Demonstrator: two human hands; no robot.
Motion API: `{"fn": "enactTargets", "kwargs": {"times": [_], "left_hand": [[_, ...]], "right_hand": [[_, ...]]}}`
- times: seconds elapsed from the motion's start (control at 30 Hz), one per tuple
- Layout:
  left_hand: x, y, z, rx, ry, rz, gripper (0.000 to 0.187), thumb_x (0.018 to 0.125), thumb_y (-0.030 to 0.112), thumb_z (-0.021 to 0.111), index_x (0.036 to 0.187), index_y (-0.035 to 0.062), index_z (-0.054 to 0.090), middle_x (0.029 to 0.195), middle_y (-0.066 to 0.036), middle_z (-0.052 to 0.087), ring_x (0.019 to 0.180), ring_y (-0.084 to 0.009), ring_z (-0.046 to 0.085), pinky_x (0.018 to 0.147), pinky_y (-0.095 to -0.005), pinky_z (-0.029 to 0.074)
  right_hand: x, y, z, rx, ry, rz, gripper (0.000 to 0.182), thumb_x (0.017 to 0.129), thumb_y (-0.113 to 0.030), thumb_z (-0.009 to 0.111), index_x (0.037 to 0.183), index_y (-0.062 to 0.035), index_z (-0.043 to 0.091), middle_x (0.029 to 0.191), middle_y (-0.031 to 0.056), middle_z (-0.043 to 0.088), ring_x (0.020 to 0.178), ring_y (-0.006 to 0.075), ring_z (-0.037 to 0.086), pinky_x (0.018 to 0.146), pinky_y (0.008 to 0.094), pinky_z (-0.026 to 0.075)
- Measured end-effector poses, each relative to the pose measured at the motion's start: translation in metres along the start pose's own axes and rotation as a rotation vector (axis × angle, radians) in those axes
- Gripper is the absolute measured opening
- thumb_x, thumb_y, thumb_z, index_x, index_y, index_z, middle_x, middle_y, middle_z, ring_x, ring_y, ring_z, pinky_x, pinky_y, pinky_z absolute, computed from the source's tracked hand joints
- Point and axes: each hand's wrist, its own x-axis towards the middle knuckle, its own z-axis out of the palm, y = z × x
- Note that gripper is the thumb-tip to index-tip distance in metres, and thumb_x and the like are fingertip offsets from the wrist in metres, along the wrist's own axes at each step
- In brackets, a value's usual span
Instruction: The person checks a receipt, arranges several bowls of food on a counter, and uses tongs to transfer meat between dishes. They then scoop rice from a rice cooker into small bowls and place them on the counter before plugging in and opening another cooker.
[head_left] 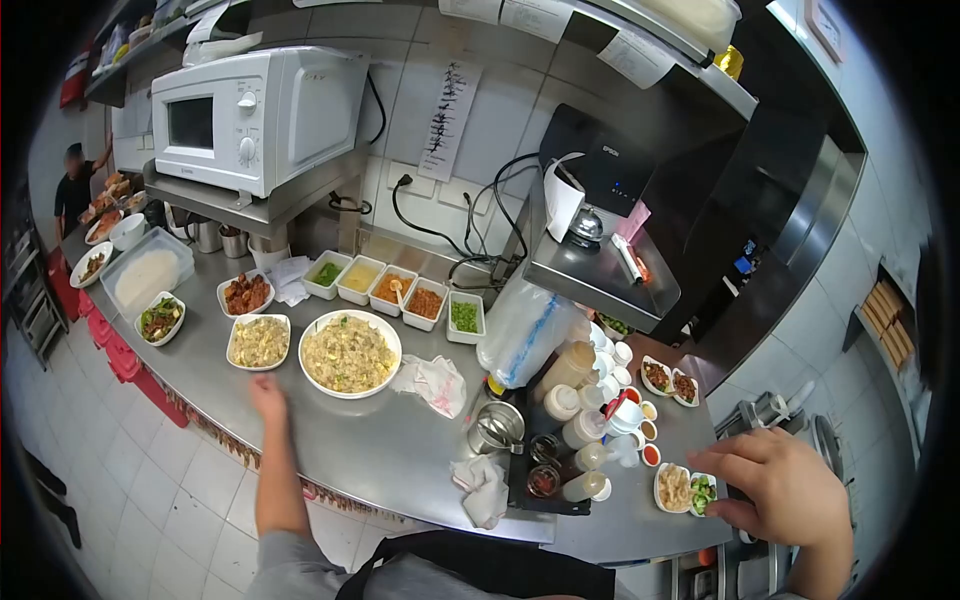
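My left hand (268, 397) is at the near rim of a white square bowl of fried rice (259, 342), its fingers bunched against the edge. Right of that bowl sits a larger round white bowl of fried rice (348, 354). At the far right, my right hand (778, 485) hovers with thumb and fingers apart and nothing between them. Just beyond its fingertips stand two small white dishes, one of pale strips (674, 489) and one of green vegetables (703, 494).
Several topping tubs, including chopped greens (466, 317), line the wall. A microwave (240, 120) and a printer (600, 165) stand on shelves above. Squeeze bottles (568, 365), a metal pot (496, 428) and crumpled cloths (482, 490) occupy the counter. A person (75, 190) is at the far left.
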Motion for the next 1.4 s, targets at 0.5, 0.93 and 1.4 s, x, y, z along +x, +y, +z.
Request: {"fn": "enactTargets", "kwargs": {"times": [0.5, 0.93, 1.4], "left_hand": [[-0.068, 0.136, -0.006, -0.453, -0.709, -0.525, 0.07, 0.087, 0.012, 0.054, 0.143, 0.0135, 0.011, 0.068, -0.012, 0.06, 0.048, -0.0181, 0.059, 0.044, -0.0264, 0.051], [-0.093, 0.103, -0.066, -0.568, -0.005, -0.146, 0.064, 0.086, 0.007, 0.058, 0.139, 0.0159, 0.023, 0.073, -0.003, 0.051, 0.056, -0.0089, 0.049, 0.046, -0.0207, 0.04], [-0.15, -0.095, -0.178, -0.762, 0.24, -0.972, 0.031, 0.087, 0.033, 0.057, 0.113, 0.018, 0.05, 0.097, -0.003, 0.056, 0.081, -0.0165, 0.055, 0.07, -0.03, 0.046]], "right_hand": [[-0.015, -0.003, 0.01, 0.006, 0.114, -0.018, 0.048, 0.06, -0.023, 0.075, 0.105, -0.0092, 0.064, 0.094, 0.0086, 0.063, 0.079, 0.027, 0.06, 0.071, 0.0374, 0.046], [0.011, 0.013, 0.024, 0.199, 0.051, -0.198, 0.04, 0.07, -0.026, 0.072, 0.104, -0.008, 0.063, 0.09, 0.0094, 0.063, 0.082, 0.0283, 0.06, 0.074, 0.038, 0.048], [0.267, -0.168, 0.34, 0.566, -0.144, -0.896, 0.052, 0.083, -0.004, 0.054, 0.133, -0.0095, 0.041, 0.131, 0.0165, 0.046, 0.121, 0.0339, 0.043, 0.102, 0.0396, 0.034]]}}
